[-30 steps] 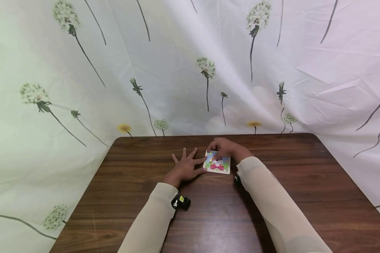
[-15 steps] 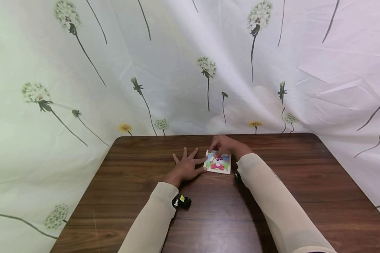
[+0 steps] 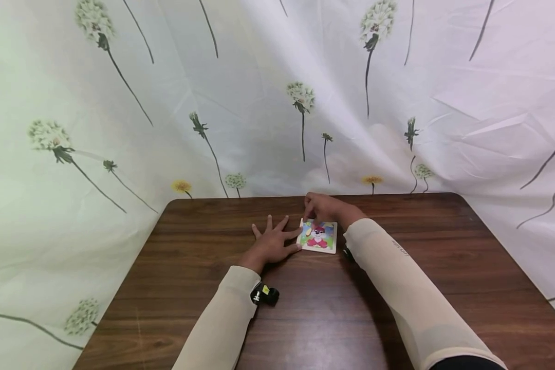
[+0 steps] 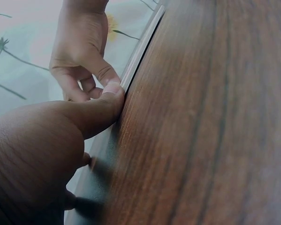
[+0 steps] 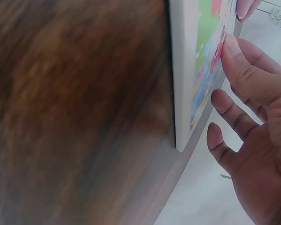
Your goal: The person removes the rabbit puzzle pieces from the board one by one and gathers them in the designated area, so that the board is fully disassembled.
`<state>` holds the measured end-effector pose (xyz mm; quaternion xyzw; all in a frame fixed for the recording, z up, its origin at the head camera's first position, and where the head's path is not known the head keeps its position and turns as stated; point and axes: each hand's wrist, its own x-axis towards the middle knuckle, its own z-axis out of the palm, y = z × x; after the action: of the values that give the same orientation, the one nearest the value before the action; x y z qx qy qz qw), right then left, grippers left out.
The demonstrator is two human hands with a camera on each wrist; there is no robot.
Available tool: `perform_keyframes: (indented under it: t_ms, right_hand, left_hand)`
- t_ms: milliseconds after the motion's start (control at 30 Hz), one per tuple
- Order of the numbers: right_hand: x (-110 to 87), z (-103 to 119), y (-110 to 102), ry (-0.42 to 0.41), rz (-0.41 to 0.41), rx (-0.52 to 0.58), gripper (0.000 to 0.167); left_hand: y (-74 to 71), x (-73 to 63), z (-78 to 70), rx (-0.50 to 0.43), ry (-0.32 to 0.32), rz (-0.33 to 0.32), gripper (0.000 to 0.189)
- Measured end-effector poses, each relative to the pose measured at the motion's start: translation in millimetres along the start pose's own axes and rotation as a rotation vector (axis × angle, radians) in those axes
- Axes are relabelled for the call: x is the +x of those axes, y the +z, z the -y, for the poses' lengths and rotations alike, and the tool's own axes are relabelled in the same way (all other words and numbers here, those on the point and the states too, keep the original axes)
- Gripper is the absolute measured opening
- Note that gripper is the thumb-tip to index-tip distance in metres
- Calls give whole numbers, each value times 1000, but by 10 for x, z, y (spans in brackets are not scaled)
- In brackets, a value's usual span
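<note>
A small square picture board (image 3: 318, 239) with a pale rim lies flat near the far edge of the table; its picture is a cartoon animal in red. My left hand (image 3: 272, 246) rests on the wood with fingers spread, thumb and forefinger touching the board's left side. Over the board's far edge reaches my right hand (image 3: 326, 208). In the right wrist view, that hand's thumb (image 5: 236, 58) touches the picture while the other fingers curve loosely beyond the rim; the forefinger's tip is hidden. The left wrist view has the board (image 4: 142, 44) nearly edge-on.
The brown wood-grain table (image 3: 305, 318) spreads around both arms. Behind its far edge hangs a pale cloth (image 3: 259, 103) printed with dandelions. A small black camera (image 3: 264, 295) is strapped to the left wrist.
My right hand has shifted a little toward the far edge, off the middle of the picture, so more of the animal shows. My left hand and the board stay in place.
</note>
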<state>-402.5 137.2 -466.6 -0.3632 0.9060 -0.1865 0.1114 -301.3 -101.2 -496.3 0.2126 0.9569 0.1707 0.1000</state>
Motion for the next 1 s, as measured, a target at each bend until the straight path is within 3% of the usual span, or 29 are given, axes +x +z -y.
perform_keyframes:
  t_ms: [533,1000]
  right_hand:
    - [18,126,-29,131,163,25,22]
    - [35,87,20,116,157,3,25]
  left_hand:
    - [-4,5,10,-2,2,1,61]
    - [12,6,27,10,8,-5,60]
